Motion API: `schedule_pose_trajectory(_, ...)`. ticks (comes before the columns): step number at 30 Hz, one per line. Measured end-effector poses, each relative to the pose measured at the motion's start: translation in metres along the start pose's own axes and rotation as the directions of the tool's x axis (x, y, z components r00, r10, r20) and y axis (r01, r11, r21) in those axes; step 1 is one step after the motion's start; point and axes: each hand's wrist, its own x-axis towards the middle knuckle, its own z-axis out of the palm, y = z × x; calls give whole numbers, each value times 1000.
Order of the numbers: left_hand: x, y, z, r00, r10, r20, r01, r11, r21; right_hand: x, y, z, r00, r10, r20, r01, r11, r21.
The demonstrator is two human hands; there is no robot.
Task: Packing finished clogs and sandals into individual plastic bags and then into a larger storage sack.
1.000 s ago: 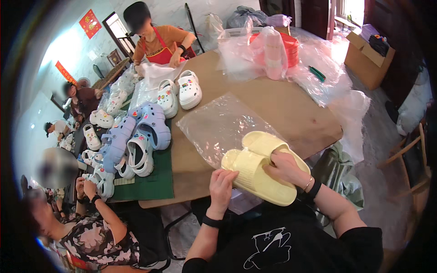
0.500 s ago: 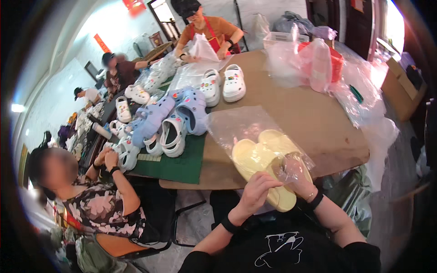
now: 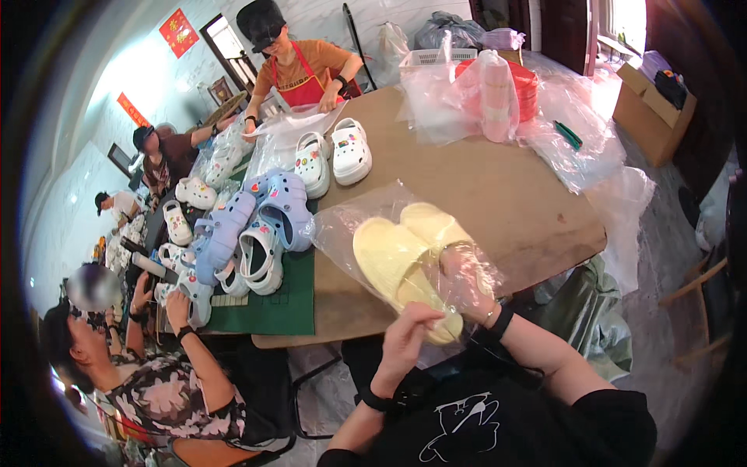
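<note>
At the near edge of the brown surface (image 3: 498,210), a pair of yellow slippers (image 3: 405,261) lies inside a clear plastic bag (image 3: 366,222), the right hand (image 3: 467,268) inside it with fingers curled on a slipper, the left hand (image 3: 412,331) pinching the bag's near edge.

A brown wooden table (image 3: 498,194) stands on a grey floor (image 3: 661,342), white walls (image 3: 132,70) brightly lit.

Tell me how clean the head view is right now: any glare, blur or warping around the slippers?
Head view: the yellow slippers read sharp under the clear plastic bag, which throws light sheen. The right hand is veiled by plastic; the left hand looks slightly soft. The window top right is blown out. The table edges bow with fisheye, and the rim goes black.
</note>
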Motion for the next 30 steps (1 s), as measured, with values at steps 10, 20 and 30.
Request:
schedule_pose_trajectory(10, -19, -62, 51, 984, 165, 72, -180, 862, 474, 34, 148, 22, 987, -113, -113, 130, 978, 161)
schedule_pose_trajectory(20, -36, -99, 58, 986, 124, -111, -122, 992, 25, 42, 82, 30, 906, -319, 280, 285, 946, 154)
schedule_pose_trajectory(30, -31, -76, 11, 895, 274, -352, -128, 914, 386, 28, 80, 35, 902, -28, 431, -159, 906, 392)
